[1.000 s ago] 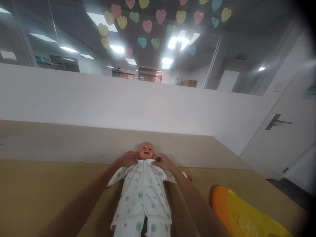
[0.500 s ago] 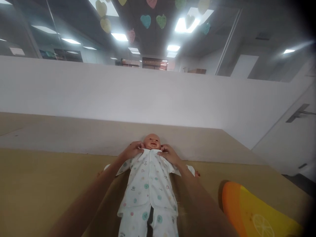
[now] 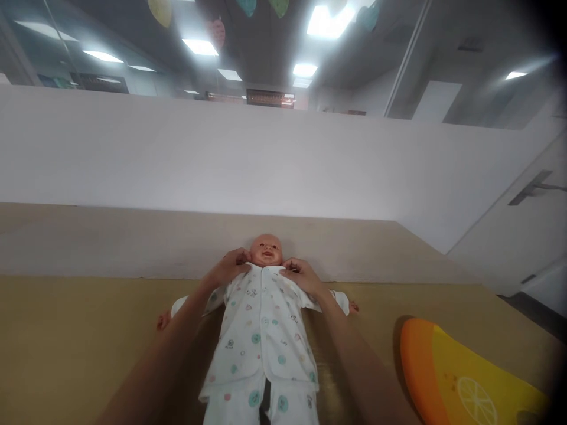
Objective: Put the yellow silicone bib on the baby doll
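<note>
A baby doll [image 3: 266, 248] lies on its back with its head toward the wall and its arms spread out. It wears a white pyjama top [image 3: 266, 330] printed with small coloured figures, and matching trousers [image 3: 239, 410]. At the collar, on the left of the doll's neck, my left hand [image 3: 230, 265] pinches the fabric. Across from it, my right hand [image 3: 302, 274] grips the collar on the other side, fingers bent. My forearms pass over the doll's sleeves and partly cover them.
A yellow and orange cushion-like item [image 3: 460, 372] with a citrus slice print rests on the tan surface [image 3: 80, 342] at the right. Behind the doll, a pale ledge [image 3: 110, 242] meets a white wall [image 3: 266, 159] with glass above. A door handle [image 3: 531, 188] is at far right.
The camera view has tilted downward and shifted a little, so the doll shows slightly further left. Both hands stay at the collar. More of the doll's left-side hand is visible.
</note>
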A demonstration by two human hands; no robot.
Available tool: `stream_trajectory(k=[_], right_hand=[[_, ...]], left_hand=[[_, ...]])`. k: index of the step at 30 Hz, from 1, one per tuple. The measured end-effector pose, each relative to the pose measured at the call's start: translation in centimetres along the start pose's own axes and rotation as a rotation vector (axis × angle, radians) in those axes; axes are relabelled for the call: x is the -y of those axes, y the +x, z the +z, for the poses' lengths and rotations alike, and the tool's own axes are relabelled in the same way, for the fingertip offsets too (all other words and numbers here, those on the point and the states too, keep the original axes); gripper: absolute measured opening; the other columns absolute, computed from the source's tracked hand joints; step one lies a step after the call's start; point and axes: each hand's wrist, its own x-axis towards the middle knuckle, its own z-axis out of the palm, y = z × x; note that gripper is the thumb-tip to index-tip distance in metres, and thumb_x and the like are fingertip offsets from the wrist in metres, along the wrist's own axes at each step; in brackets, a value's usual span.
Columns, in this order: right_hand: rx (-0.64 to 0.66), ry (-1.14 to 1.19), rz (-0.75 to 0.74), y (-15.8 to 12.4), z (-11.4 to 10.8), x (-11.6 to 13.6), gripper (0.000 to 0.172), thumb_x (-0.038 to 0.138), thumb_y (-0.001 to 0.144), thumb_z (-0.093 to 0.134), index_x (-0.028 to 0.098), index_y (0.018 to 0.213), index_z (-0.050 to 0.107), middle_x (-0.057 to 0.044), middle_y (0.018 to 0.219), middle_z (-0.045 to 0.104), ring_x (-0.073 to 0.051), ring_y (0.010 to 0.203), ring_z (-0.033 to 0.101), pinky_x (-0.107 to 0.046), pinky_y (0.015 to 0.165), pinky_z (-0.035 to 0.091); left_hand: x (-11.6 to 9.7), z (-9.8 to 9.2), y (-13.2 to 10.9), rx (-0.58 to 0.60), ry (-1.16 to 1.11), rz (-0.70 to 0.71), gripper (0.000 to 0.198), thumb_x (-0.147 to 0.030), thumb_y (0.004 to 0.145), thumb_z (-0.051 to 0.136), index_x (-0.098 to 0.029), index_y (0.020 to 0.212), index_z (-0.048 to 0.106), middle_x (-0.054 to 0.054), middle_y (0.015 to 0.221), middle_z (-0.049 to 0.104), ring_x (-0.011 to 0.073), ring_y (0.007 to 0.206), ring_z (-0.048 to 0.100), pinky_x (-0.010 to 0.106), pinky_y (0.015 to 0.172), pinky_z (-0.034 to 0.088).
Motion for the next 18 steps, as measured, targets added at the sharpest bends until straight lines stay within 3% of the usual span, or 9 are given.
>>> stream_trajectory(k=[4,6,8,10,11,15,18], right_hand=[[-0.086,-0.061,-0.086,0.23,0.76,-1.06,0.025,0.043,0.075,0.062,0.018,0.075,0.059,0.001,0.07,0.054,-0.014,0.066,0.047,-0.028,0.065,0.037],[-0.139,-0.106,-0.119,0.29,0.95,-1.25,0.025,0.044,0.075,0.062,0.019,0.076,0.06,-0.002,0.079,0.058,-0.015,0.073,0.052,-0.029,0.069,0.04],[-0.187,-0.124,-0.145,0.26,0.97,-1.12,0.024,0.044,0.075,0.063,0.02,0.076,0.061,-0.008,0.099,0.061,-0.022,0.101,0.056,-0.03,0.075,0.044],[-0.194,-0.096,-0.155,0.21,0.92,-0.81,0.024,0.045,0.075,0.065,0.021,0.075,0.06,-0.011,0.118,0.059,-0.028,0.132,0.04,-0.032,0.082,0.046],[-0.176,-0.069,-0.153,0.19,0.9,-0.65,0.024,0.045,0.075,0.065,0.022,0.075,0.059,-0.012,0.126,0.058,-0.029,0.139,0.033,-0.034,0.084,0.047],[-0.118,-0.002,-0.144,0.4,0.92,-0.44,0.026,0.046,0.078,0.063,0.021,0.074,0.057,-0.011,0.143,0.05,-0.031,0.134,0.043,-0.04,0.091,0.046],[-0.124,-0.007,-0.139,0.71,1.02,-0.62,0.025,0.045,0.079,0.062,0.021,0.074,0.06,-0.011,0.138,0.055,-0.03,0.134,0.044,-0.041,0.096,0.043]], left_hand=[[0.88,0.29,-0.31,-0.044,-0.019,-0.044,0.026,-0.032,0.07,0.063,-0.02,0.092,0.053,0.0,0.08,0.06,0.0184,0.078,0.057,0.03,0.069,0.045],[0.98,0.5,-0.47,-0.059,-0.036,-0.045,0.035,-0.032,0.071,0.063,-0.02,0.103,0.054,-0.001,0.08,0.06,0.0183,0.078,0.058,0.031,0.07,0.045],[0.81,0.69,-0.54,-0.072,-0.048,-0.042,0.055,-0.031,0.073,0.061,-0.018,0.125,0.049,-0.001,0.078,0.061,0.0175,0.076,0.057,0.03,0.07,0.045],[0.51,0.84,-0.5,-0.079,-0.036,-0.047,0.072,-0.029,0.073,0.06,-0.017,0.141,0.039,-0.001,0.077,0.062,0.0179,0.074,0.057,0.03,0.07,0.044],[0.36,0.89,-0.44,-0.081,-0.019,-0.053,0.075,-0.029,0.073,0.059,-0.016,0.144,0.038,-0.001,0.076,0.063,0.0184,0.074,0.057,0.031,0.069,0.044],[0.02,0.89,-0.15,-0.055,0.058,-0.051,0.07,-0.027,0.073,0.055,-0.013,0.141,0.048,0.001,0.075,0.064,0.0191,0.07,0.056,0.03,0.067,0.041],[-0.02,0.77,-0.07,-0.083,0.091,-0.049,0.065,-0.026,0.072,0.054,-0.014,0.137,0.054,0.0,0.073,0.065,0.0187,0.07,0.055,0.03,0.067,0.041]])
